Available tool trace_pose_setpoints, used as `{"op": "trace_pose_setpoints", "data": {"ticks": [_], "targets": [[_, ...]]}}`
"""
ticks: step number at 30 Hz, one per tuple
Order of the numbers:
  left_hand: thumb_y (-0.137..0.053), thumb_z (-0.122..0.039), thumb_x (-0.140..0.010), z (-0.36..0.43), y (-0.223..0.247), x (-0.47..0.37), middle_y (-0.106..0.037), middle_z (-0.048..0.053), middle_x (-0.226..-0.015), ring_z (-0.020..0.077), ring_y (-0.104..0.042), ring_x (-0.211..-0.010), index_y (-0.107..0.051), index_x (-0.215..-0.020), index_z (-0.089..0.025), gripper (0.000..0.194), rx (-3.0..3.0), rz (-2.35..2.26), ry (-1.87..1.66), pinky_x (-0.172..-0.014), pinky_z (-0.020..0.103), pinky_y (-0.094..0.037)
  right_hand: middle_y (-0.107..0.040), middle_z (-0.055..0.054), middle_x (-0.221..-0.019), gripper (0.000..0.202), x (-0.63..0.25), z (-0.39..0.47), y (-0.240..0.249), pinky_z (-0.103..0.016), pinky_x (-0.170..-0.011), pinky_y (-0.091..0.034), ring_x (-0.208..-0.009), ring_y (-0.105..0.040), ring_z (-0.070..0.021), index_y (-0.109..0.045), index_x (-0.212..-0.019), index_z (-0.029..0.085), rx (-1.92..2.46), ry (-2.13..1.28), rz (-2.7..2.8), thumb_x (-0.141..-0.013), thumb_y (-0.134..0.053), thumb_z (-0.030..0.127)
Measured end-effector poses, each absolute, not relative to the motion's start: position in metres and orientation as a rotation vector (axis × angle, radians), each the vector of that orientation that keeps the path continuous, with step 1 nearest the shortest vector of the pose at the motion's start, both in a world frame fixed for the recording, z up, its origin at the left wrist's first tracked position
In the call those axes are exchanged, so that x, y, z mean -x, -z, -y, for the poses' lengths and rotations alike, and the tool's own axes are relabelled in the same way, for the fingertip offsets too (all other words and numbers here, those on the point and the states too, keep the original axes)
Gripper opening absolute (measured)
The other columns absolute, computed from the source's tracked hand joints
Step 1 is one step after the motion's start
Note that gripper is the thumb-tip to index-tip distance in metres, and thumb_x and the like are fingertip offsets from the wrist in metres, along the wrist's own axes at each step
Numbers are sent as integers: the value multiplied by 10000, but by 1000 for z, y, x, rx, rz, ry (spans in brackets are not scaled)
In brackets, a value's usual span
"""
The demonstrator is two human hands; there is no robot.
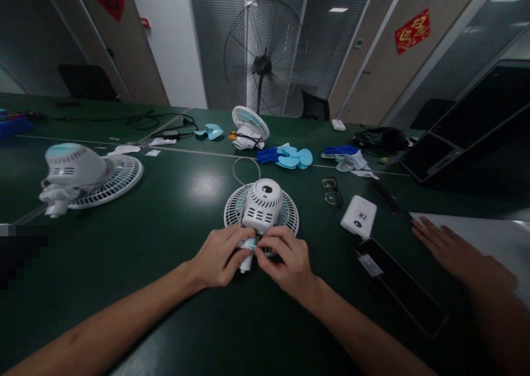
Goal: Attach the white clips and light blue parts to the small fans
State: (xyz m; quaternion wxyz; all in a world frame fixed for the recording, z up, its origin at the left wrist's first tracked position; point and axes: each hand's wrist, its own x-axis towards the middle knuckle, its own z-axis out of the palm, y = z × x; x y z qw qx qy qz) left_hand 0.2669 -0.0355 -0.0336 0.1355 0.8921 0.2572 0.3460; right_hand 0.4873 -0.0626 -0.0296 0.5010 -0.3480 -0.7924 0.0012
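Note:
A small white fan (263, 205) lies grille-down on the dark green table, its vented motor housing facing up. At its near side, my left hand (221, 254) pinches the white clip part (245, 262) between thumb and fingers. My right hand (287, 259) has its thumb and index finger closed on a small light blue piece (252, 244) at that same part. Both hands nearly touch each other. A thin pale cable (235, 169) loops out behind the housing. The fingers hide part of the joint between clip and housing.
Another white fan (77, 169) lies at the left, a third (248, 128) behind. Light blue blades (295, 158), glasses (332, 192), a white box (359, 216) and a black phone-like slab (399, 287) sit around. Another person's hand (459, 252) rests at the right.

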Motion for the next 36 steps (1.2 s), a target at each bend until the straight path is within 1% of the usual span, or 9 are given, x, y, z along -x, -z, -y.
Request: {"op": "trace_pose_setpoints", "data": {"ticks": [5, 7, 11, 15, 18, 24, 28, 33, 36], "targets": [[-447, -317, -1049, 35, 32, -268, -682, 84, -989, 219, -650, -828, -540, -1269, -181, 275, -2583, -740, -991, -718, 350, -548, -669, -39, -920, 98, -488, 63, 30, -248, -601, -555, -701, -656, -126, -689, -861, 205, 853, 45, 1931, -958, -685, 215], [-443, -322, -1052, 36, 33, -267, -685, 87, -998, 217, -653, -830, -540, -1277, -179, 283, -2573, -739, -1005, -725, 351, -553, -686, -59, -987, 40, -492, 64, 30, -270, -646, -588, -801, -696, -160, -704, -975, 205, 829, 31, 1957, -940, -687, 208], [-451, -320, -1057, 35, 34, -266, -696, 103, -1042, 227, -675, -868, -532, -1310, -174, 303, -2562, -751, -1049, -760, 367, -572, -707, -106, -1153, 334, -498, 63, 30, -324, -807, -631, -1033, -716, -210, -647, -1276, 177, 718, -1, 2081, -944, -644, 155], [-463, -317, -1056, 34, 36, -265, -706, 107, -1065, 231, -691, -893, -539, -1304, -178, 294, -2540, -727, -1086, -784, 375, -584, -746, -89, -1149, 351, -498, 59, 33, -304, -844, -626, -1001, -731, -180, -633, -1343, 172, 637, 74, 2138, -996, -627, 120], [-456, -323, -1057, 34, 36, -265, -712, 107, -1055, 232, -696, -885, -541, -1311, -176, 305, -2556, -733, -1122, -780, 370, -586, -771, -66, -1088, 283, -496, 56, 35, -296, -796, -624, -929, -744, -167, -673, -1290, 187, 667, 113, 2083, -1007, -671, 178], [-467, -320, -1043, 36, 35, -267, -698, 94, -1008, 219, -676, -839, -547, -1282, -172, 293, -2587, -733, -1039, -741, 344, -568, -758, -31, -877, 96, -494, 57, 33, -269, -649, -572, -747, -730, -143, -721, -997, 184, 727, 48, 1977, -990, -726, 280], [-457, -328, -1044, 36, 31, -269, -679, 83, -972, 218, -648, -815, -547, -1254, -182, 271, -2603, -727, -1015, -698, 342, -547, -694, -12, -763, 195, -490, 59, 32, -268, -586, -501, -659, -663, -127, -676, -848, 193, 799, -2, 1958, -1026, -660, 269], [-445, -322, -1053, 37, 30, -270, -665, 76, -965, 221, -634, -807, -545, -1237, -188, 249, -2621, -718, -1008, -692, 350, -530, -672, -8, -759, 218, -488, 61, 31, -265, -583, -478, -642, -644, -123, -637, -820, 195, 839, -46, 1978, -1034, -614, 228], [-435, -325, -1059, 37, 31, -269, -660, 75, -972, 222, -629, -812, -537, -1257, -188, 262, -2602, -719, -1000, -698, 354, -523, -701, -29, -849, 85, -490, 62, 29, -285, -646, -524, -742, -677, -153, -661, -938, 199, 809, -61, 1963, -1010, -618, 189]]}}
